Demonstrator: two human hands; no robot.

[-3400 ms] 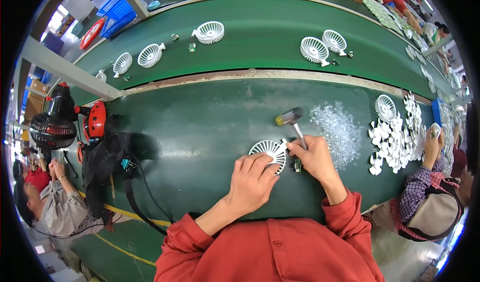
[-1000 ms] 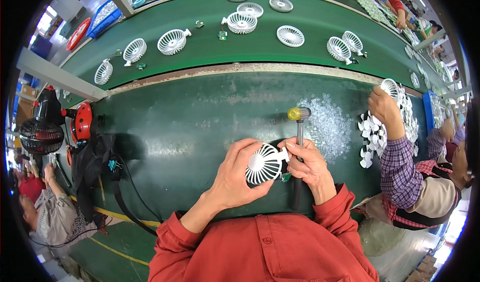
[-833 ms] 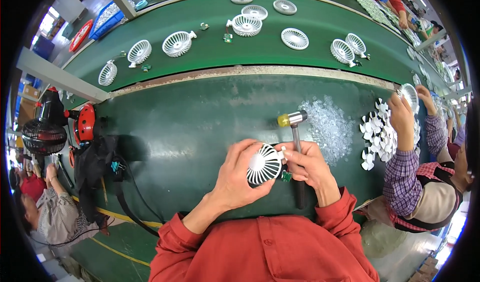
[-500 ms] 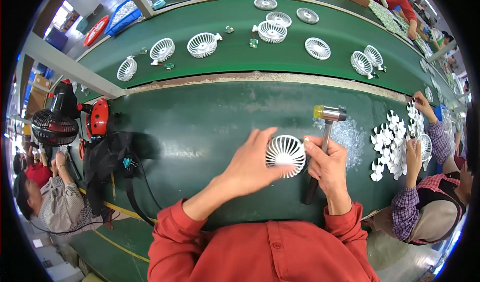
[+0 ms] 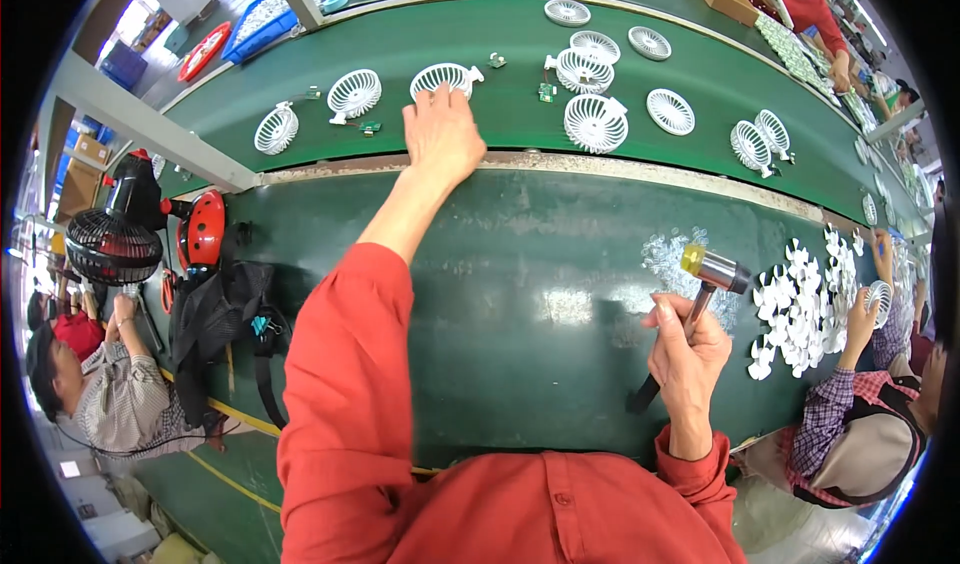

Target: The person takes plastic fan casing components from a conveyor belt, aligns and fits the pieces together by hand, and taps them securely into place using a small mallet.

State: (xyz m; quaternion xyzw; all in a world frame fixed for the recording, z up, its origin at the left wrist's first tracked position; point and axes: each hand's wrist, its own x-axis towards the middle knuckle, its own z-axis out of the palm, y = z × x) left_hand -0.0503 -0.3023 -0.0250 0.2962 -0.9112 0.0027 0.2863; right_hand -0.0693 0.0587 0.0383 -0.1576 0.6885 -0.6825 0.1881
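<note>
At the belt, my left hand (image 5: 440,134) reaches out with its fingers hooked over the near rim of a round white slotted fan housing (image 5: 432,79). The thumb's tip is hidden. My right hand (image 5: 688,359) is closed round the handle of a small hammer (image 5: 715,267), held head up over the table. The hammer has a yellow face, a metal body and a dark opposite face. Another white fan housing (image 5: 596,124) lies on the belt to the right of my left hand. Clear small pieces (image 5: 672,256) are spread beyond the hammer.
The green belt (image 5: 520,39) carries several white housings, flat round grilles (image 5: 670,112) and small circuit boards (image 5: 371,128). White fan blades (image 5: 800,309) are heaped at right, beside a co-worker's hands (image 5: 858,324). At left stand a black fan (image 5: 115,249), a red spotted object (image 5: 205,229) and a black bag (image 5: 215,304).
My left hand has let go of the fan housing it held, which now lies on the belt, and has moved to another one. My right hand still holds the hammer, now slightly lower.
</note>
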